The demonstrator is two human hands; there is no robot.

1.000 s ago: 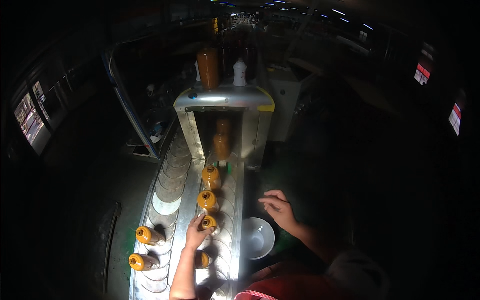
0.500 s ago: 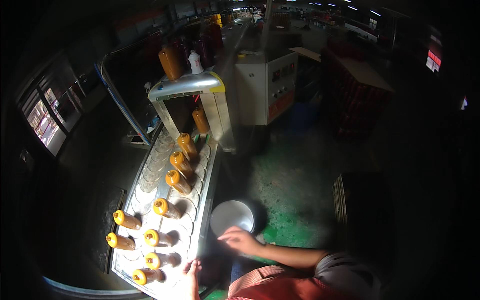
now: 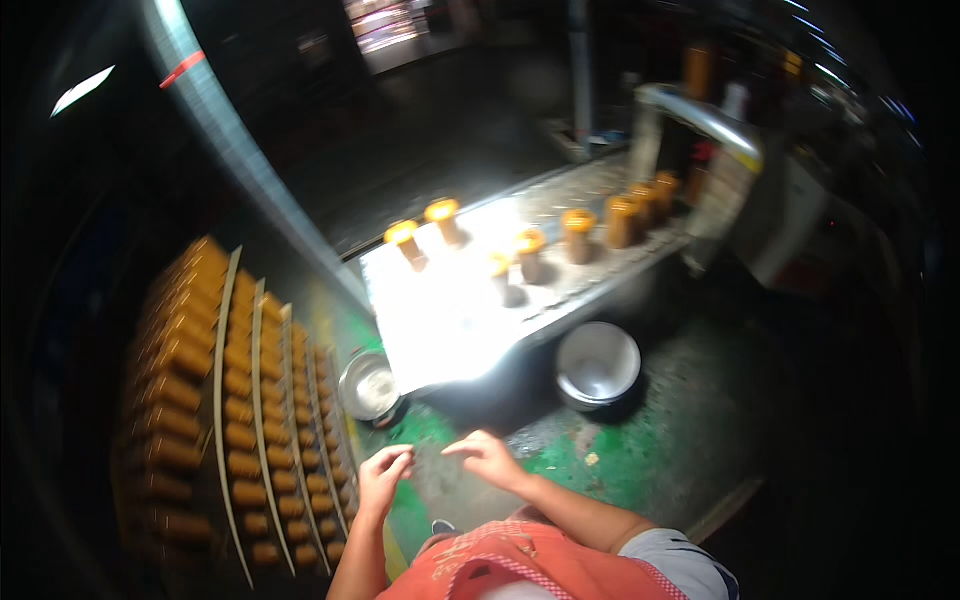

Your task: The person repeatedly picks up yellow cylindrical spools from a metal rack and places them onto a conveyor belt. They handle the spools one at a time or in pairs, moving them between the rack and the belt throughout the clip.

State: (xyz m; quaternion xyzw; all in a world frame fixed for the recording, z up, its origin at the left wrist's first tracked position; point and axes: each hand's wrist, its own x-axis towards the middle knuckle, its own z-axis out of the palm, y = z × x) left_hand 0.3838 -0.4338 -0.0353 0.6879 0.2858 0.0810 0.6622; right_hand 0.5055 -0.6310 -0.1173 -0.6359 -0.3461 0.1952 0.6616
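Above the green floor, the left hand and right hand hang empty with fingers loosely curled, nearest the rack of orange bobbins at the left. A clean pick likely means grasping one bobbin squarely, clear of the small steel bowl beside the rack.

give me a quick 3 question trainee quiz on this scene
1. True or false: the left hand holds a bobbin.
2. How many steel bowls sit on the floor?
3. The stacked orange bobbins are on the person's: A left, B right, C behind the tray.

Key
1. False; the left hand and the right hand are both empty.
2. Two: the left bowl and the right bowl, beside the tray.
3. A.
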